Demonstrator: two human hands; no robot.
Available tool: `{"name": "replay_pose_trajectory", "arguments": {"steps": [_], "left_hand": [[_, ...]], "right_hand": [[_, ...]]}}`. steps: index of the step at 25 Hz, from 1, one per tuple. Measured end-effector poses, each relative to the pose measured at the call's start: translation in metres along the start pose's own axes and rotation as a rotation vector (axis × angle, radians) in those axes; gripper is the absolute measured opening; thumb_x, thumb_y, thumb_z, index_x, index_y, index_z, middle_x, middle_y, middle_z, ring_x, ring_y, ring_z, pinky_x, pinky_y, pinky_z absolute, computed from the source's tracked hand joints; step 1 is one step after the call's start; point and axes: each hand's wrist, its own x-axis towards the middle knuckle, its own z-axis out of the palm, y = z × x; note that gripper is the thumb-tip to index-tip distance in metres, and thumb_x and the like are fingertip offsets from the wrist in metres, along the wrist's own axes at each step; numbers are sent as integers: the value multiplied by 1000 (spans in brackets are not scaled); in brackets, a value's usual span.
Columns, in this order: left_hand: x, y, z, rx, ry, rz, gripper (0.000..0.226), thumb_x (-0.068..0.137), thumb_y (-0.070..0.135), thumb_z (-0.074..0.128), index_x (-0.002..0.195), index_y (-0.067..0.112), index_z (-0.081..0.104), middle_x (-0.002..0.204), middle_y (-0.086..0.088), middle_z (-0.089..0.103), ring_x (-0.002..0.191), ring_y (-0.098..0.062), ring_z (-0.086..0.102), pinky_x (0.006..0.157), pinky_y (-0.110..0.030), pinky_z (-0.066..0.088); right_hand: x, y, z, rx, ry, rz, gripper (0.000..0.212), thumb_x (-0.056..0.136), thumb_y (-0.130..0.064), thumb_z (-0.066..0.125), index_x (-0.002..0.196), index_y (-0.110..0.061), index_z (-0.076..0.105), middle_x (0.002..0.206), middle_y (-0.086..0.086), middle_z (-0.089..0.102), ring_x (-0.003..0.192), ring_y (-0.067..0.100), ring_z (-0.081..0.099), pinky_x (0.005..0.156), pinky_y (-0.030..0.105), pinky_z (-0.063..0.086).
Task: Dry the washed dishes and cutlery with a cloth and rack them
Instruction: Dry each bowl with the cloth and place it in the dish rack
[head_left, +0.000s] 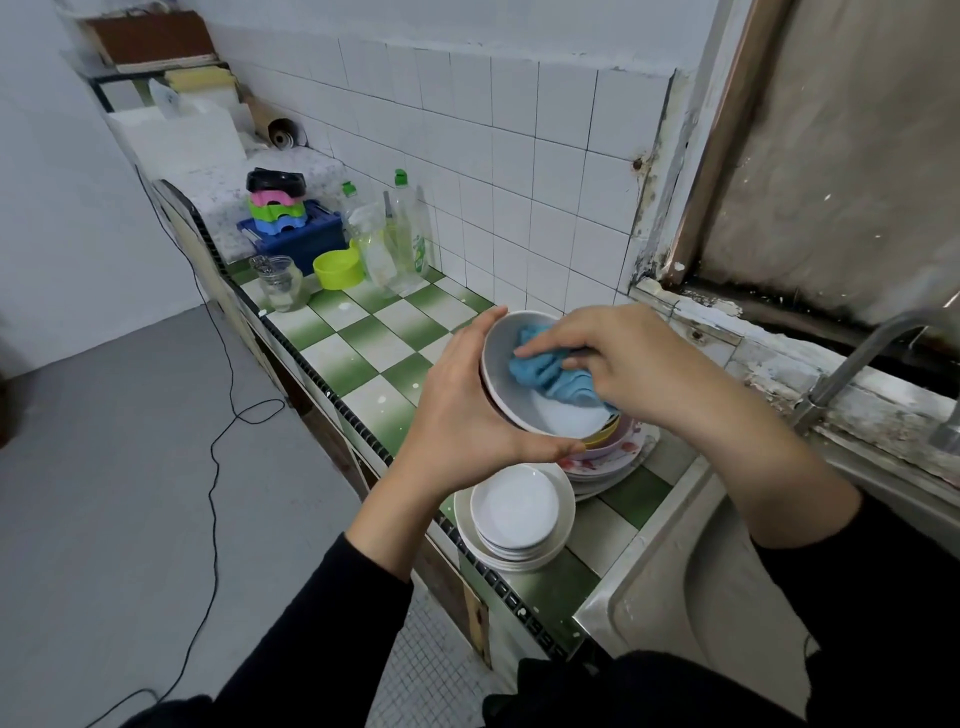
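**Sleeves in frame, both hands busy on one bowl: wipe under way**

Black sleeves (322, 613) fill the near edge.

- Right hand (623, 358): fingers curled round a bunched blue cloth (545, 371), pressing it against the inner wall of the bowl (498, 348). Firm hold on the cloth, nothing else in it.
- Left hand (457, 410): wrapped round the bowl's outer wall, fingertips at the rim. It carries the whole weight; the bowl is off the counter.
- Bowl pose: mouth tipped toward the right hand and the camera, base toward the left palm.
- Directly below: floral plates (613, 460) with a yellow dish (602, 434) on top, and just beside them a stack of small white plates (519, 506). They look like the undried queue.
- Further out: checked countertop (363, 343), sink (675, 571) to the right, blue crate (311, 239) at the far left end by the bottles.

Judgement: if the crate is the rack, it lies well apart from the bowl, up the counter on the left. The left hand already has the bowl and is on that side, so it should do the carry while the right keeps the cloth. Outer wall not visibly wiped yet.
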Motion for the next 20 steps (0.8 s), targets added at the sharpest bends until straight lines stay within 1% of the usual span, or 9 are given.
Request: {"name": "replay_pose_trajectory", "arguments": {"steps": [2, 5, 7, 9, 11, 12, 14, 16, 20], "left_hand": [[1, -1, 1, -21, -21, -3, 114, 35, 59, 83, 135, 20, 43, 131, 0, 57, 121, -16, 55, 100, -43, 47], [3, -7, -7, -22, -33, -60, 122, 32, 58, 85, 139, 21, 42, 128, 3, 58, 118, -15, 56, 98, -43, 49], [2, -9, -11, -17, -29, -62, 120, 31, 60, 85, 137, 25, 43, 127, 6, 58, 118, -13, 56, 98, -43, 48], [0, -8, -10, -32, -27, -60, 114, 31, 61, 85, 133, 30, 44, 127, 6, 58, 118, -12, 56, 98, -42, 48], [0, -6, -7, -37, -43, -53, 109, 31, 61, 84, 129, 33, 44, 125, 6, 59, 116, -12, 57, 97, -41, 49], [-1, -6, -6, -32, -56, -50, 112, 31, 61, 84, 130, 29, 45, 125, 5, 59, 115, -13, 58, 97, -41, 49], [-1, -8, -8, -23, -73, -60, 117, 30, 58, 84, 135, 24, 46, 123, 5, 60, 114, -13, 58, 96, -41, 49], [-1, -12, -11, -28, -79, -72, 116, 30, 56, 84, 135, 25, 46, 123, 6, 60, 113, -12, 58, 96, -41, 49], [-1, -9, -7, -51, -95, -65, 117, 31, 59, 88, 135, 25, 46, 124, 8, 60, 114, -10, 58, 96, -40, 50]], "right_hand": [[-1, -8, 7, 252, 68, 22, 51, 88, 2, 61, 108, -43, 69, 117, -5, 68, 108, 9, 62, 99, 24, 46], [-12, -12, 10, 483, -123, -26, 50, 86, -1, 66, 106, -47, 68, 116, -8, 70, 111, 6, 62, 101, 32, 48], [-15, -8, 6, 377, -170, -37, 48, 86, -3, 67, 107, -46, 68, 117, -9, 70, 111, 6, 62, 101, 32, 48], [-12, -4, 2, 263, -47, 21, 45, 86, -8, 68, 105, -48, 68, 116, -7, 70, 108, 6, 62, 99, 27, 48], [-10, -7, 5, 284, 60, 74, 39, 87, -11, 69, 104, -46, 69, 115, -5, 71, 105, 6, 62, 99, 26, 48], [-9, -7, 7, 335, 32, 64, 35, 87, -13, 69, 105, -43, 71, 113, -5, 71, 105, 7, 63, 99, 30, 48], [-14, -10, 7, 415, -175, 11, 33, 86, -15, 72, 109, -38, 71, 112, -6, 71, 106, 8, 64, 99, 37, 49], [-16, -9, -2, 372, -319, -10, 38, 83, -14, 75, 112, -38, 70, 113, -8, 71, 107, 8, 64, 98, 37, 50], [-14, -5, -12, 103, -169, 88, 44, 78, -16, 79, 112, -41, 69, 115, -10, 69, 101, 4, 62, 92, 21, 48]]}}
